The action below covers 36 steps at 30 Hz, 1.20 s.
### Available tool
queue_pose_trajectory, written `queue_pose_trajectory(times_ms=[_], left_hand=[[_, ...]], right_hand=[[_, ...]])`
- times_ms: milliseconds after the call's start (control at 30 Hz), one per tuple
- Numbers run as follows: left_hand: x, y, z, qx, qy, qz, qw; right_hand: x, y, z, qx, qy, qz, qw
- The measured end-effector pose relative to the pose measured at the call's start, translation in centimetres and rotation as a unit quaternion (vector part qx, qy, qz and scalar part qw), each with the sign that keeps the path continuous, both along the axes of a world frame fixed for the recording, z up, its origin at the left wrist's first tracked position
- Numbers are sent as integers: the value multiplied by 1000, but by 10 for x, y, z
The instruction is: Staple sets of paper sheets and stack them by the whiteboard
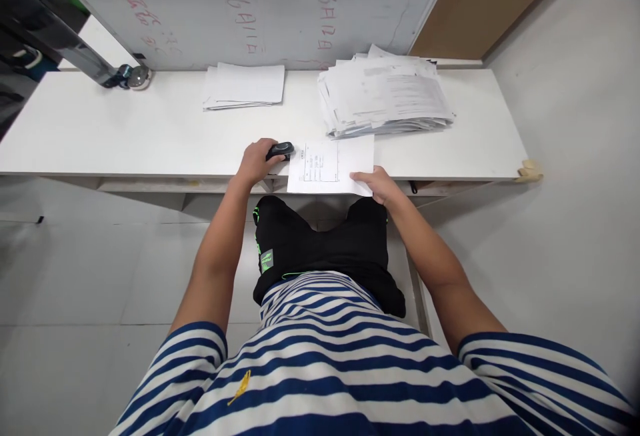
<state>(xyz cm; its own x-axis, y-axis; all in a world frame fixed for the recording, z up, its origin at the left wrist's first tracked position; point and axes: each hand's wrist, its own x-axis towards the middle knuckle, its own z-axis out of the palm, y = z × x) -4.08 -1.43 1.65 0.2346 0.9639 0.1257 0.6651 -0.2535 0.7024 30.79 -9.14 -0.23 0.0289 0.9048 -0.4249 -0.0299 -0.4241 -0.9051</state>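
**Stamp in one hand, sheet under the other**

I see my left hand (256,161) wrapped around a small black stamp (281,151), fingers clamped on it, at the left edge of a printed sheet (330,166). The sheet lies at the front edge of the white table (150,129), overhanging slightly. My right hand (376,183) presses on the sheet's lower right corner, fingers together and flat. Behind sit a thick paper pile (387,96) and a thinner stack (245,86), both near the whiteboard (250,3)

A thick paper stack (387,96) is seen on the white table (125,129). A thinner pile (245,85) lies left of it, below a whiteboard (250,3).
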Motion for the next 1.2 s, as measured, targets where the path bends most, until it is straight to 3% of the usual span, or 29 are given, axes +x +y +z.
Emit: queue_pose_trajectory(times_ms=[233, 367, 600, 867, 1200], left_hand=[[-1, -3, 9, -8, 31, -24, 999], [-3, 1, 18, -68, -2, -27, 997], [28, 35, 12, -12, -74, 159, 984], [46, 45, -18, 27, -22, 192, 981], [57, 35, -9, -5, 108, 181, 977]], right_hand=[[-10, -4, -1, -42, 17, 20, 999], [-13, -5, -6, -50, 19, 26, 998], [-5, -7, -18, -31, 43, 48, 997], [-11, -21, -11, -48, 70, 46, 995], [-16, -28, -8, -79, 68, 43, 994]])
